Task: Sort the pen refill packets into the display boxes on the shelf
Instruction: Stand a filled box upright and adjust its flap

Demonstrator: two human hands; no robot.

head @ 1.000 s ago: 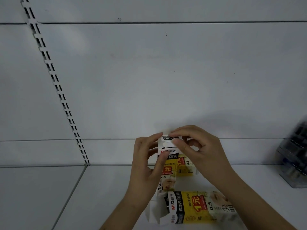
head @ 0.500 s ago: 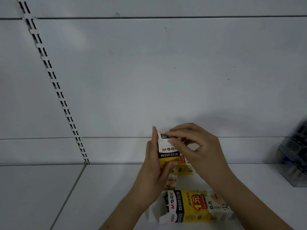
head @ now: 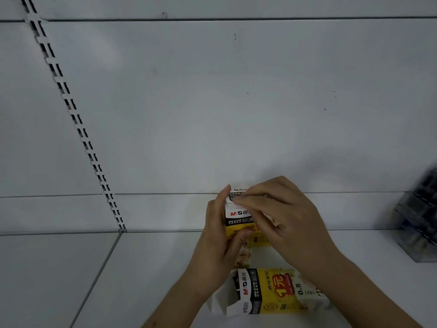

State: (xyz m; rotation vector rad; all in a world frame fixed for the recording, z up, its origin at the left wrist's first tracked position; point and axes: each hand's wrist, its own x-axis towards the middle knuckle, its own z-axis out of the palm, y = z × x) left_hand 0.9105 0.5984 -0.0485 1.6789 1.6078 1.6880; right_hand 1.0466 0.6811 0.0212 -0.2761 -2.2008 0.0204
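A yellow, black and white refill box (head: pixel 238 218) stands upright on the white shelf (head: pixel 151 275). My left hand (head: pixel 218 240) grips its left side, thumb across the yellow front. My right hand (head: pixel 279 218) pinches the white top flap (head: pixel 233 200) of that box. A second box of the same print (head: pixel 272 292) lies on its side in front, open end to the left, partly hidden by my right forearm. Loose packets are hidden from view.
A clear plastic display case (head: pixel 418 221) with dark pens stands at the right edge of the shelf. A slotted upright strip (head: pixel 78 124) runs down the white back panel on the left. The shelf seam (head: pixel 111 252) runs forward below it.
My left hand turned from a loose hold to a flat grip along the box's left side. My right hand's fingers moved down over the top flap. The upright box rose slightly.
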